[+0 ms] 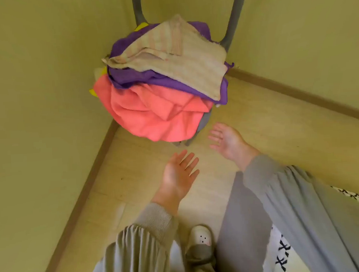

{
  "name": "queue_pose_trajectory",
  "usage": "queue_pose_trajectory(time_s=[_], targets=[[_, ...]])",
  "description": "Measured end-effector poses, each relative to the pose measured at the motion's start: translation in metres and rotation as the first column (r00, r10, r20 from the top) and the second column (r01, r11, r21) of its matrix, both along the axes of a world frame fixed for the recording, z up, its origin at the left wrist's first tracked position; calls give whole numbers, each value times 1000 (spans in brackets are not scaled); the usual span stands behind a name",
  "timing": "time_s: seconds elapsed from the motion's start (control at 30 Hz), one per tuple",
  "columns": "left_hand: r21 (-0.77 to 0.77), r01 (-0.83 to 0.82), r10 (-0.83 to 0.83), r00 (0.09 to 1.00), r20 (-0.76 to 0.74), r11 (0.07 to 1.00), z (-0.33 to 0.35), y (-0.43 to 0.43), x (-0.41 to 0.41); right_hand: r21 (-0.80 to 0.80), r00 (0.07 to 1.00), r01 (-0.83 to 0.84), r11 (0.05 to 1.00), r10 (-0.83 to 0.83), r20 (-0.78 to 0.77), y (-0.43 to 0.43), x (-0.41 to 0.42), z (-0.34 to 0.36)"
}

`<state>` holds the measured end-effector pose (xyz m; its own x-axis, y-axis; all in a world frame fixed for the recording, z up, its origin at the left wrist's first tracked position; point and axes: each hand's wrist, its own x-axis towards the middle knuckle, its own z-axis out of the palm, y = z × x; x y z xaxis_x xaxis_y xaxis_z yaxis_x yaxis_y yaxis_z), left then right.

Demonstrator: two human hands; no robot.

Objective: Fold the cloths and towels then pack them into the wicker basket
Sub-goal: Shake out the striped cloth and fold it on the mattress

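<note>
The cloths and towels lie in a loose, unfolded heap on the seat of a grey chair (233,18) pushed into the corner of a room. On top is a beige towel (170,61) with faint pinkish stripes, roughly doubled over and sloping down toward the right. Under it a purple cloth (134,75) is bunched up and pokes out on both sides. Below that a big pink towel (150,114) is crumpled and spills over the front edge of the seat, hiding most of it. A bit of yellow cloth (92,92) peeks out at the left edge of the heap, beneath the pink towel.

Both hands are held out in front of the heap, below it in the picture and touching none of the cloths. The left hand (180,173) is turned palm up, its fingers (188,162) straight and a little apart. The right hand (226,139) is nearer the chair, just beside the hanging pink towel, palm also showing, fingers (215,134) relaxed and spread. Both arms wear grey sleeves (281,193) with gathered cuffs.

The floor (256,115) is pale wood-look boards. A brown skirting board (104,148) runs along yellowish-green walls (36,81) that meet behind the chair. A white slipper (201,236) with a small face on it shows at the bottom, and a white rug (282,253) with black marks lies at the lower right.
</note>
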<state>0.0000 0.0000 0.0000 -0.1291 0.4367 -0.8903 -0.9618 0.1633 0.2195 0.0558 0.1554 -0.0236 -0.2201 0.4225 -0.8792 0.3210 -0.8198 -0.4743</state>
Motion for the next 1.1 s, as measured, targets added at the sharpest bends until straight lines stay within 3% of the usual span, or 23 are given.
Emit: queue_pose_trajectory(time_s=[0.2,0.37,0.63,0.77,0.97,1.1], targets=[[83,-13,9,999,47,996,-30,24,-16,134,978,-207,969,201,61,41,-26,-23],[89,-33,26,997,77,995,-42,28,-20,249,957,-261,933,216,193,44,-34,-34],[33,-71,70,996,50,997,-54,26,-30,-5,932,-334,943,331,146,11,-21,-32],[-60,-85,87,996,20,995,-59,12,-26,-97,967,-228,969,237,91,-22,-4,-29],[-134,-103,98,994,-42,986,-67,-3,-25,-120,988,-118,986,129,90,-48,-1,-26],[-145,-68,58,996,-70,987,-67,-14,-23,-97,959,-208,973,222,174,-56,-3,-28]])
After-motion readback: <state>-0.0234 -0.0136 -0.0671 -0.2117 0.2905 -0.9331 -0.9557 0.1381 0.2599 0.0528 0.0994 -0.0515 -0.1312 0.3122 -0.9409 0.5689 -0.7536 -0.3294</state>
